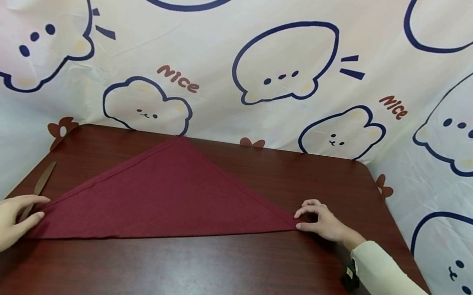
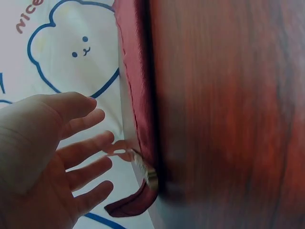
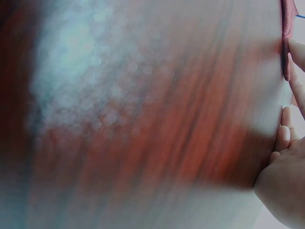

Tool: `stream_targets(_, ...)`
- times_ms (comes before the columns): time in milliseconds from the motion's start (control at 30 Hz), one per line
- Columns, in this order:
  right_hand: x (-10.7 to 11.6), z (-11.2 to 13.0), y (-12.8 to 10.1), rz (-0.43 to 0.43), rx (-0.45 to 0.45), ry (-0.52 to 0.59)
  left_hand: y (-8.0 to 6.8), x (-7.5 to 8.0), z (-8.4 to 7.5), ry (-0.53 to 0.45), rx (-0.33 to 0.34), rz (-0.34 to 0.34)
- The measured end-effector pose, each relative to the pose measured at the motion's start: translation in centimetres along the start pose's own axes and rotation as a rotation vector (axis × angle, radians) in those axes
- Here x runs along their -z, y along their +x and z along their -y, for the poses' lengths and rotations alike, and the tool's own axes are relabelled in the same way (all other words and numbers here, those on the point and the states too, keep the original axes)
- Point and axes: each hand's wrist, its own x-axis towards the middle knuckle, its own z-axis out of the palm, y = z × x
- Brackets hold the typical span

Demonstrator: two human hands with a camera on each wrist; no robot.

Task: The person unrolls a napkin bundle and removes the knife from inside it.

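1. I see one dark red cloth (image 1: 166,198) lying flat on the desk (image 1: 218,276), folded into a triangle, its apex at the far desk edge and its long side running from lower left to right.
2. My left hand (image 1: 3,225) rests at the cloth's left corner near the desk's left edge, fingers straight and spread, tips touching the fabric; this grip pinches nothing. The left wrist view shows the same spread fingers (image 2: 81,143) beside the cloth hem (image 2: 136,95).
3. My right hand (image 1: 321,222) sits at the cloth's right corner, fingers bent, tips on or at the point of the fabric. Whether this grip pinches the corner I cannot tell; the right wrist view is blurred, showing only fingertips (image 3: 295,52) beside a sliver of cloth.
4. One brownish knife (image 1: 39,188) lies along the desk's left edge, just beyond the left hand.
5. Open desk runs broadly across the near side, in front of the cloth, and in strips at the far corners.
6. A cartoon-printed sheet (image 1: 275,62) hangs behind and beside the desk.
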Motion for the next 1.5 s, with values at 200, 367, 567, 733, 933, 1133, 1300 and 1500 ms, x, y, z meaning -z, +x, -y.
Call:
stream_targets(200,0.0,0.2,0.0,0.005,-0.005,0.003,0.1,-0.6,-0.3,-0.024,-0.039,-0.018)
stream_targets(367,0.1,0.5,-0.1,-0.003,-0.003,-0.009,0.0,-0.9,-0.4,-0.052,-0.057,-0.032)
stream_targets(567,0.1,0.4,-0.2,0.001,-0.004,-0.01,-0.2,-1.3,-0.1,-0.074,-0.047,-0.021)
stream_targets(733,0.1,0.5,-0.2,0.001,0.002,-0.013,-0.5,-1.6,0.7,-0.072,-0.056,-0.073)
stream_targets(933,0.1,0.6,-0.1,-0.001,-0.003,-0.015,-1.0,-2.4,1.6,-0.096,-0.043,-0.106)
stream_targets(1133,0.1,0.4,-0.1,-0.002,-0.01,-0.006,-0.7,-1.9,1.8,-0.108,0.001,-0.064)
stream_targets(1300,0.0,0.2,-0.1,0.001,-0.009,0.0,-0.5,-1.3,2.0,-0.085,0.04,-0.07)
stream_targets(1500,0.0,0.2,0.0,0.003,-0.015,-0.003,-0.6,-1.1,2.3,-0.06,0.07,-0.11)
